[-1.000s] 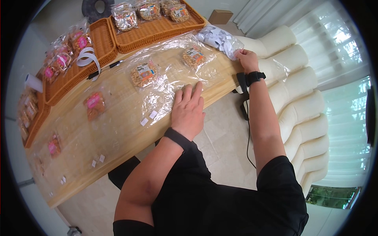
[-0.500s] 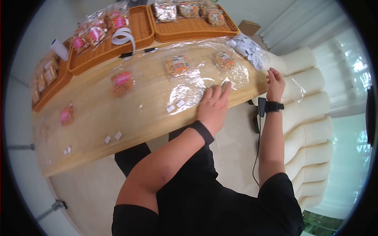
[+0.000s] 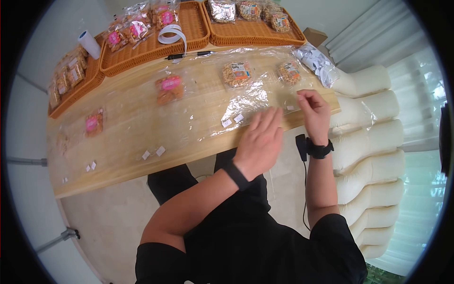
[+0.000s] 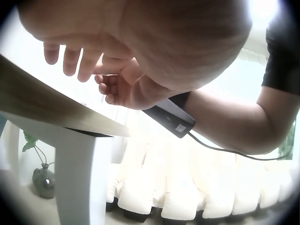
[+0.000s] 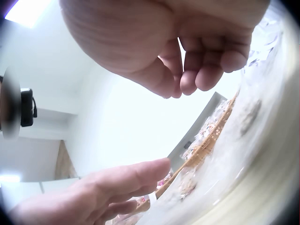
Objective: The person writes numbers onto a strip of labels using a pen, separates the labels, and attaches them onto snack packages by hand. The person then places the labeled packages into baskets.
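Observation:
My left hand (image 3: 259, 146) is held palm down with straight fingers over the table's near edge. My right hand (image 3: 316, 116) is to its right, fingers curled and the tip of its thumb meeting the forefinger; nothing shows between them in the right wrist view. A small white sticker (image 3: 290, 108) lies on the table just beyond the left fingertips, with two more stickers (image 3: 232, 120) to the left. Beyond them, clear plastic bags hold a round nutty snack (image 3: 236, 74) and a second one (image 3: 289, 73). Farther left is a pink-labelled snack bag (image 3: 170, 90).
Wicker trays (image 3: 198, 41) of packed snacks line the table's (image 3: 127, 130) far side. Nearby are a curled white strip (image 3: 171, 39), a black pen (image 3: 189, 55) and a bag of paper scraps (image 3: 318, 65). A cream sofa (image 3: 366, 111) stands to the right, and a cable (image 3: 305, 194) hangs from the right wrist.
My right hand has left the bag of paper scraps and come back beside the left. The left hand has drawn back towards the near edge, uncovering a sticker. The head view has swung left.

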Tool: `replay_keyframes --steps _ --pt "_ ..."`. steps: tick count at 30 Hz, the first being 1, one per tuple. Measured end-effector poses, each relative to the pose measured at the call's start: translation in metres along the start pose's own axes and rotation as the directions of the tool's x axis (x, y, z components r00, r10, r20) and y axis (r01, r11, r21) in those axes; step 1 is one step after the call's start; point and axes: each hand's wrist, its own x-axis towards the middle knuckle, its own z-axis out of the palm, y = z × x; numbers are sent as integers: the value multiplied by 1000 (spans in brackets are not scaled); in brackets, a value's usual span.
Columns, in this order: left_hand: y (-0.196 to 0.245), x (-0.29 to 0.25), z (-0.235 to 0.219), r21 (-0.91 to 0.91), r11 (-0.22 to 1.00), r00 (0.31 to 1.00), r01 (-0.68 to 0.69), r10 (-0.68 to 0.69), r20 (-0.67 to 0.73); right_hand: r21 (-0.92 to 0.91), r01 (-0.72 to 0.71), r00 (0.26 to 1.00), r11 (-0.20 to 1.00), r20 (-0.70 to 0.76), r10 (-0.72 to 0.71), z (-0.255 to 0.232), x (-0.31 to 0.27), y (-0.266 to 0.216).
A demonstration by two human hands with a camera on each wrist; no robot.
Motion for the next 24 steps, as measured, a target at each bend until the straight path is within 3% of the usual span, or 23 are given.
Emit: replay_keyframes --steps 1,3,6,9,17,24 --pt "-6 -5 -6 -32 998 997 62 -63 -37 0 -4 1000 1000 1 4 10 -3 -7" --pt "-16 -14 -25 -35 989 986 147 -149 -80 -178 199 962 964 225 -157 32 -9 -25" --pt "-37 -23 -44 -57 971 967 231 -236 -99 -205 318 907 926 351 -234 65 -18 -49" --pt "-50 -31 -51 -69 962 961 265 -269 -59 -208 327 882 922 418 -218 87 -24 -48" --pt "-51 -45 -66 -200 929 950 312 -301 84 -274 280 896 920 419 -148 98 -34 -42" --pt "-51 -51 -65 -162 946 960 281 -276 54 -332 307 900 892 406 -159 99 -35 -38"
